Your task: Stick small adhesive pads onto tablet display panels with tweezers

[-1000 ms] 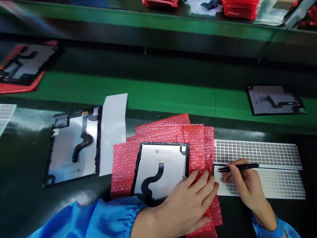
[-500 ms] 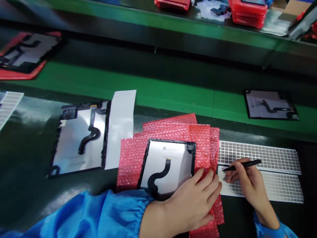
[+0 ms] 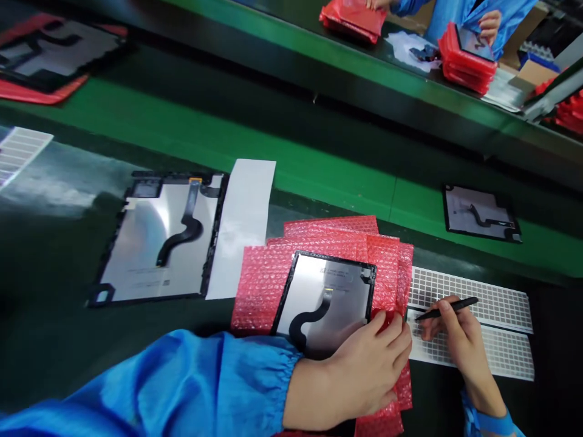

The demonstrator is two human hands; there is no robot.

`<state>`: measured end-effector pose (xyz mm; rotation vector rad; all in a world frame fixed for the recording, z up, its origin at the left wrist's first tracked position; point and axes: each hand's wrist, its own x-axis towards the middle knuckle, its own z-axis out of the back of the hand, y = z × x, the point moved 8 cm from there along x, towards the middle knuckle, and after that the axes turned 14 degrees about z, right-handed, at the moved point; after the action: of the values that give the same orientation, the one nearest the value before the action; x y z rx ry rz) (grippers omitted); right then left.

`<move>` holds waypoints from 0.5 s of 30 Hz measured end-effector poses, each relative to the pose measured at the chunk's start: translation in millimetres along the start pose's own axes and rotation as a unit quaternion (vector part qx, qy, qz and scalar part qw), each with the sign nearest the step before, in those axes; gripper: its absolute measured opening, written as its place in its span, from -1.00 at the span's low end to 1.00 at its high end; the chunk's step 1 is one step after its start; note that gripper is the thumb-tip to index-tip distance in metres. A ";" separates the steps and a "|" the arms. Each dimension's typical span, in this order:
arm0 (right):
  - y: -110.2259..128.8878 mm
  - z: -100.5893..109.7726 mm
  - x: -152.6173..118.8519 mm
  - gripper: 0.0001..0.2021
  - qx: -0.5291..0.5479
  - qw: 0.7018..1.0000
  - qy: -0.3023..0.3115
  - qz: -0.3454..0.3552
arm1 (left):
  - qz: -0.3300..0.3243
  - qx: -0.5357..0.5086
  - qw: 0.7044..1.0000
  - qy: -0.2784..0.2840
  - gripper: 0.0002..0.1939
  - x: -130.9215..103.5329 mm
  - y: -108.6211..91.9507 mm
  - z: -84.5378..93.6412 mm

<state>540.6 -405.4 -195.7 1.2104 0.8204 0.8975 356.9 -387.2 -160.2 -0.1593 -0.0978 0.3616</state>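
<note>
My left hand [image 3: 364, 364] lies over the right side of a screen panel [image 3: 337, 273], its fingertips resting on red bubble wrap [image 3: 259, 279] beneath the panel. Its fingers are spread slightly, and the palm's underside is hidden. A black curved flex cable [image 3: 314, 315] runs down the panel's back. In my right hand [image 3: 460, 340] is a slim black pen-like tool [image 3: 449, 308], pinched between thumb and fingers, its tip over the left end of the lower white sheet of small squares [image 3: 510, 358]. Above it lies a second gridded sheet [image 3: 501, 297].
To the left are another panel [image 3: 146, 243] and a white sheet [image 3: 246, 212]. A small panel [image 3: 480, 212] lies at the right on the green surface, and a panel on red wrap [image 3: 77, 48] at upper left. Across the shelf, a person's hand [image 3: 490, 25] touches red packs [image 3: 464, 67].
The camera view has shifted and tilted, bringing a person in blue into sight across the shelf. Both my hands keep nearly the same places on the wrap and over the sheet.
</note>
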 end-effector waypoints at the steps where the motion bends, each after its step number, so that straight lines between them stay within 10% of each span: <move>1: 3.9 1.2 0.4 -0.62 0.011 1.000 -0.008 0.004 | 0.000 0.001 1.000 -0.002 -0.27 0.1 0.7 2.0; 6: 42.9 -12.0 2.6 -0.70 0.048 0.996 -0.056 0.052 | -0.017 -0.004 0.996 -0.084 -0.39 -18.2 -0.5 30.7; 10: 73.6 -77.6 10.9 -0.73 0.038 0.996 -0.041 0.072 | 0.025 -0.006 0.995 -0.097 -0.63 -42.4 7.1 39.6; 15: 75.6 -182.3 21.1 -0.67 0.023 0.998 0.036 0.051 | 0.141 0.003 0.989 -0.042 -0.54 -98.0 92.7 52.2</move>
<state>376.3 -302.5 -153.1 1.2746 0.8461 1.0149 227.4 -329.8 -131.4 -0.1527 -0.1580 0.6515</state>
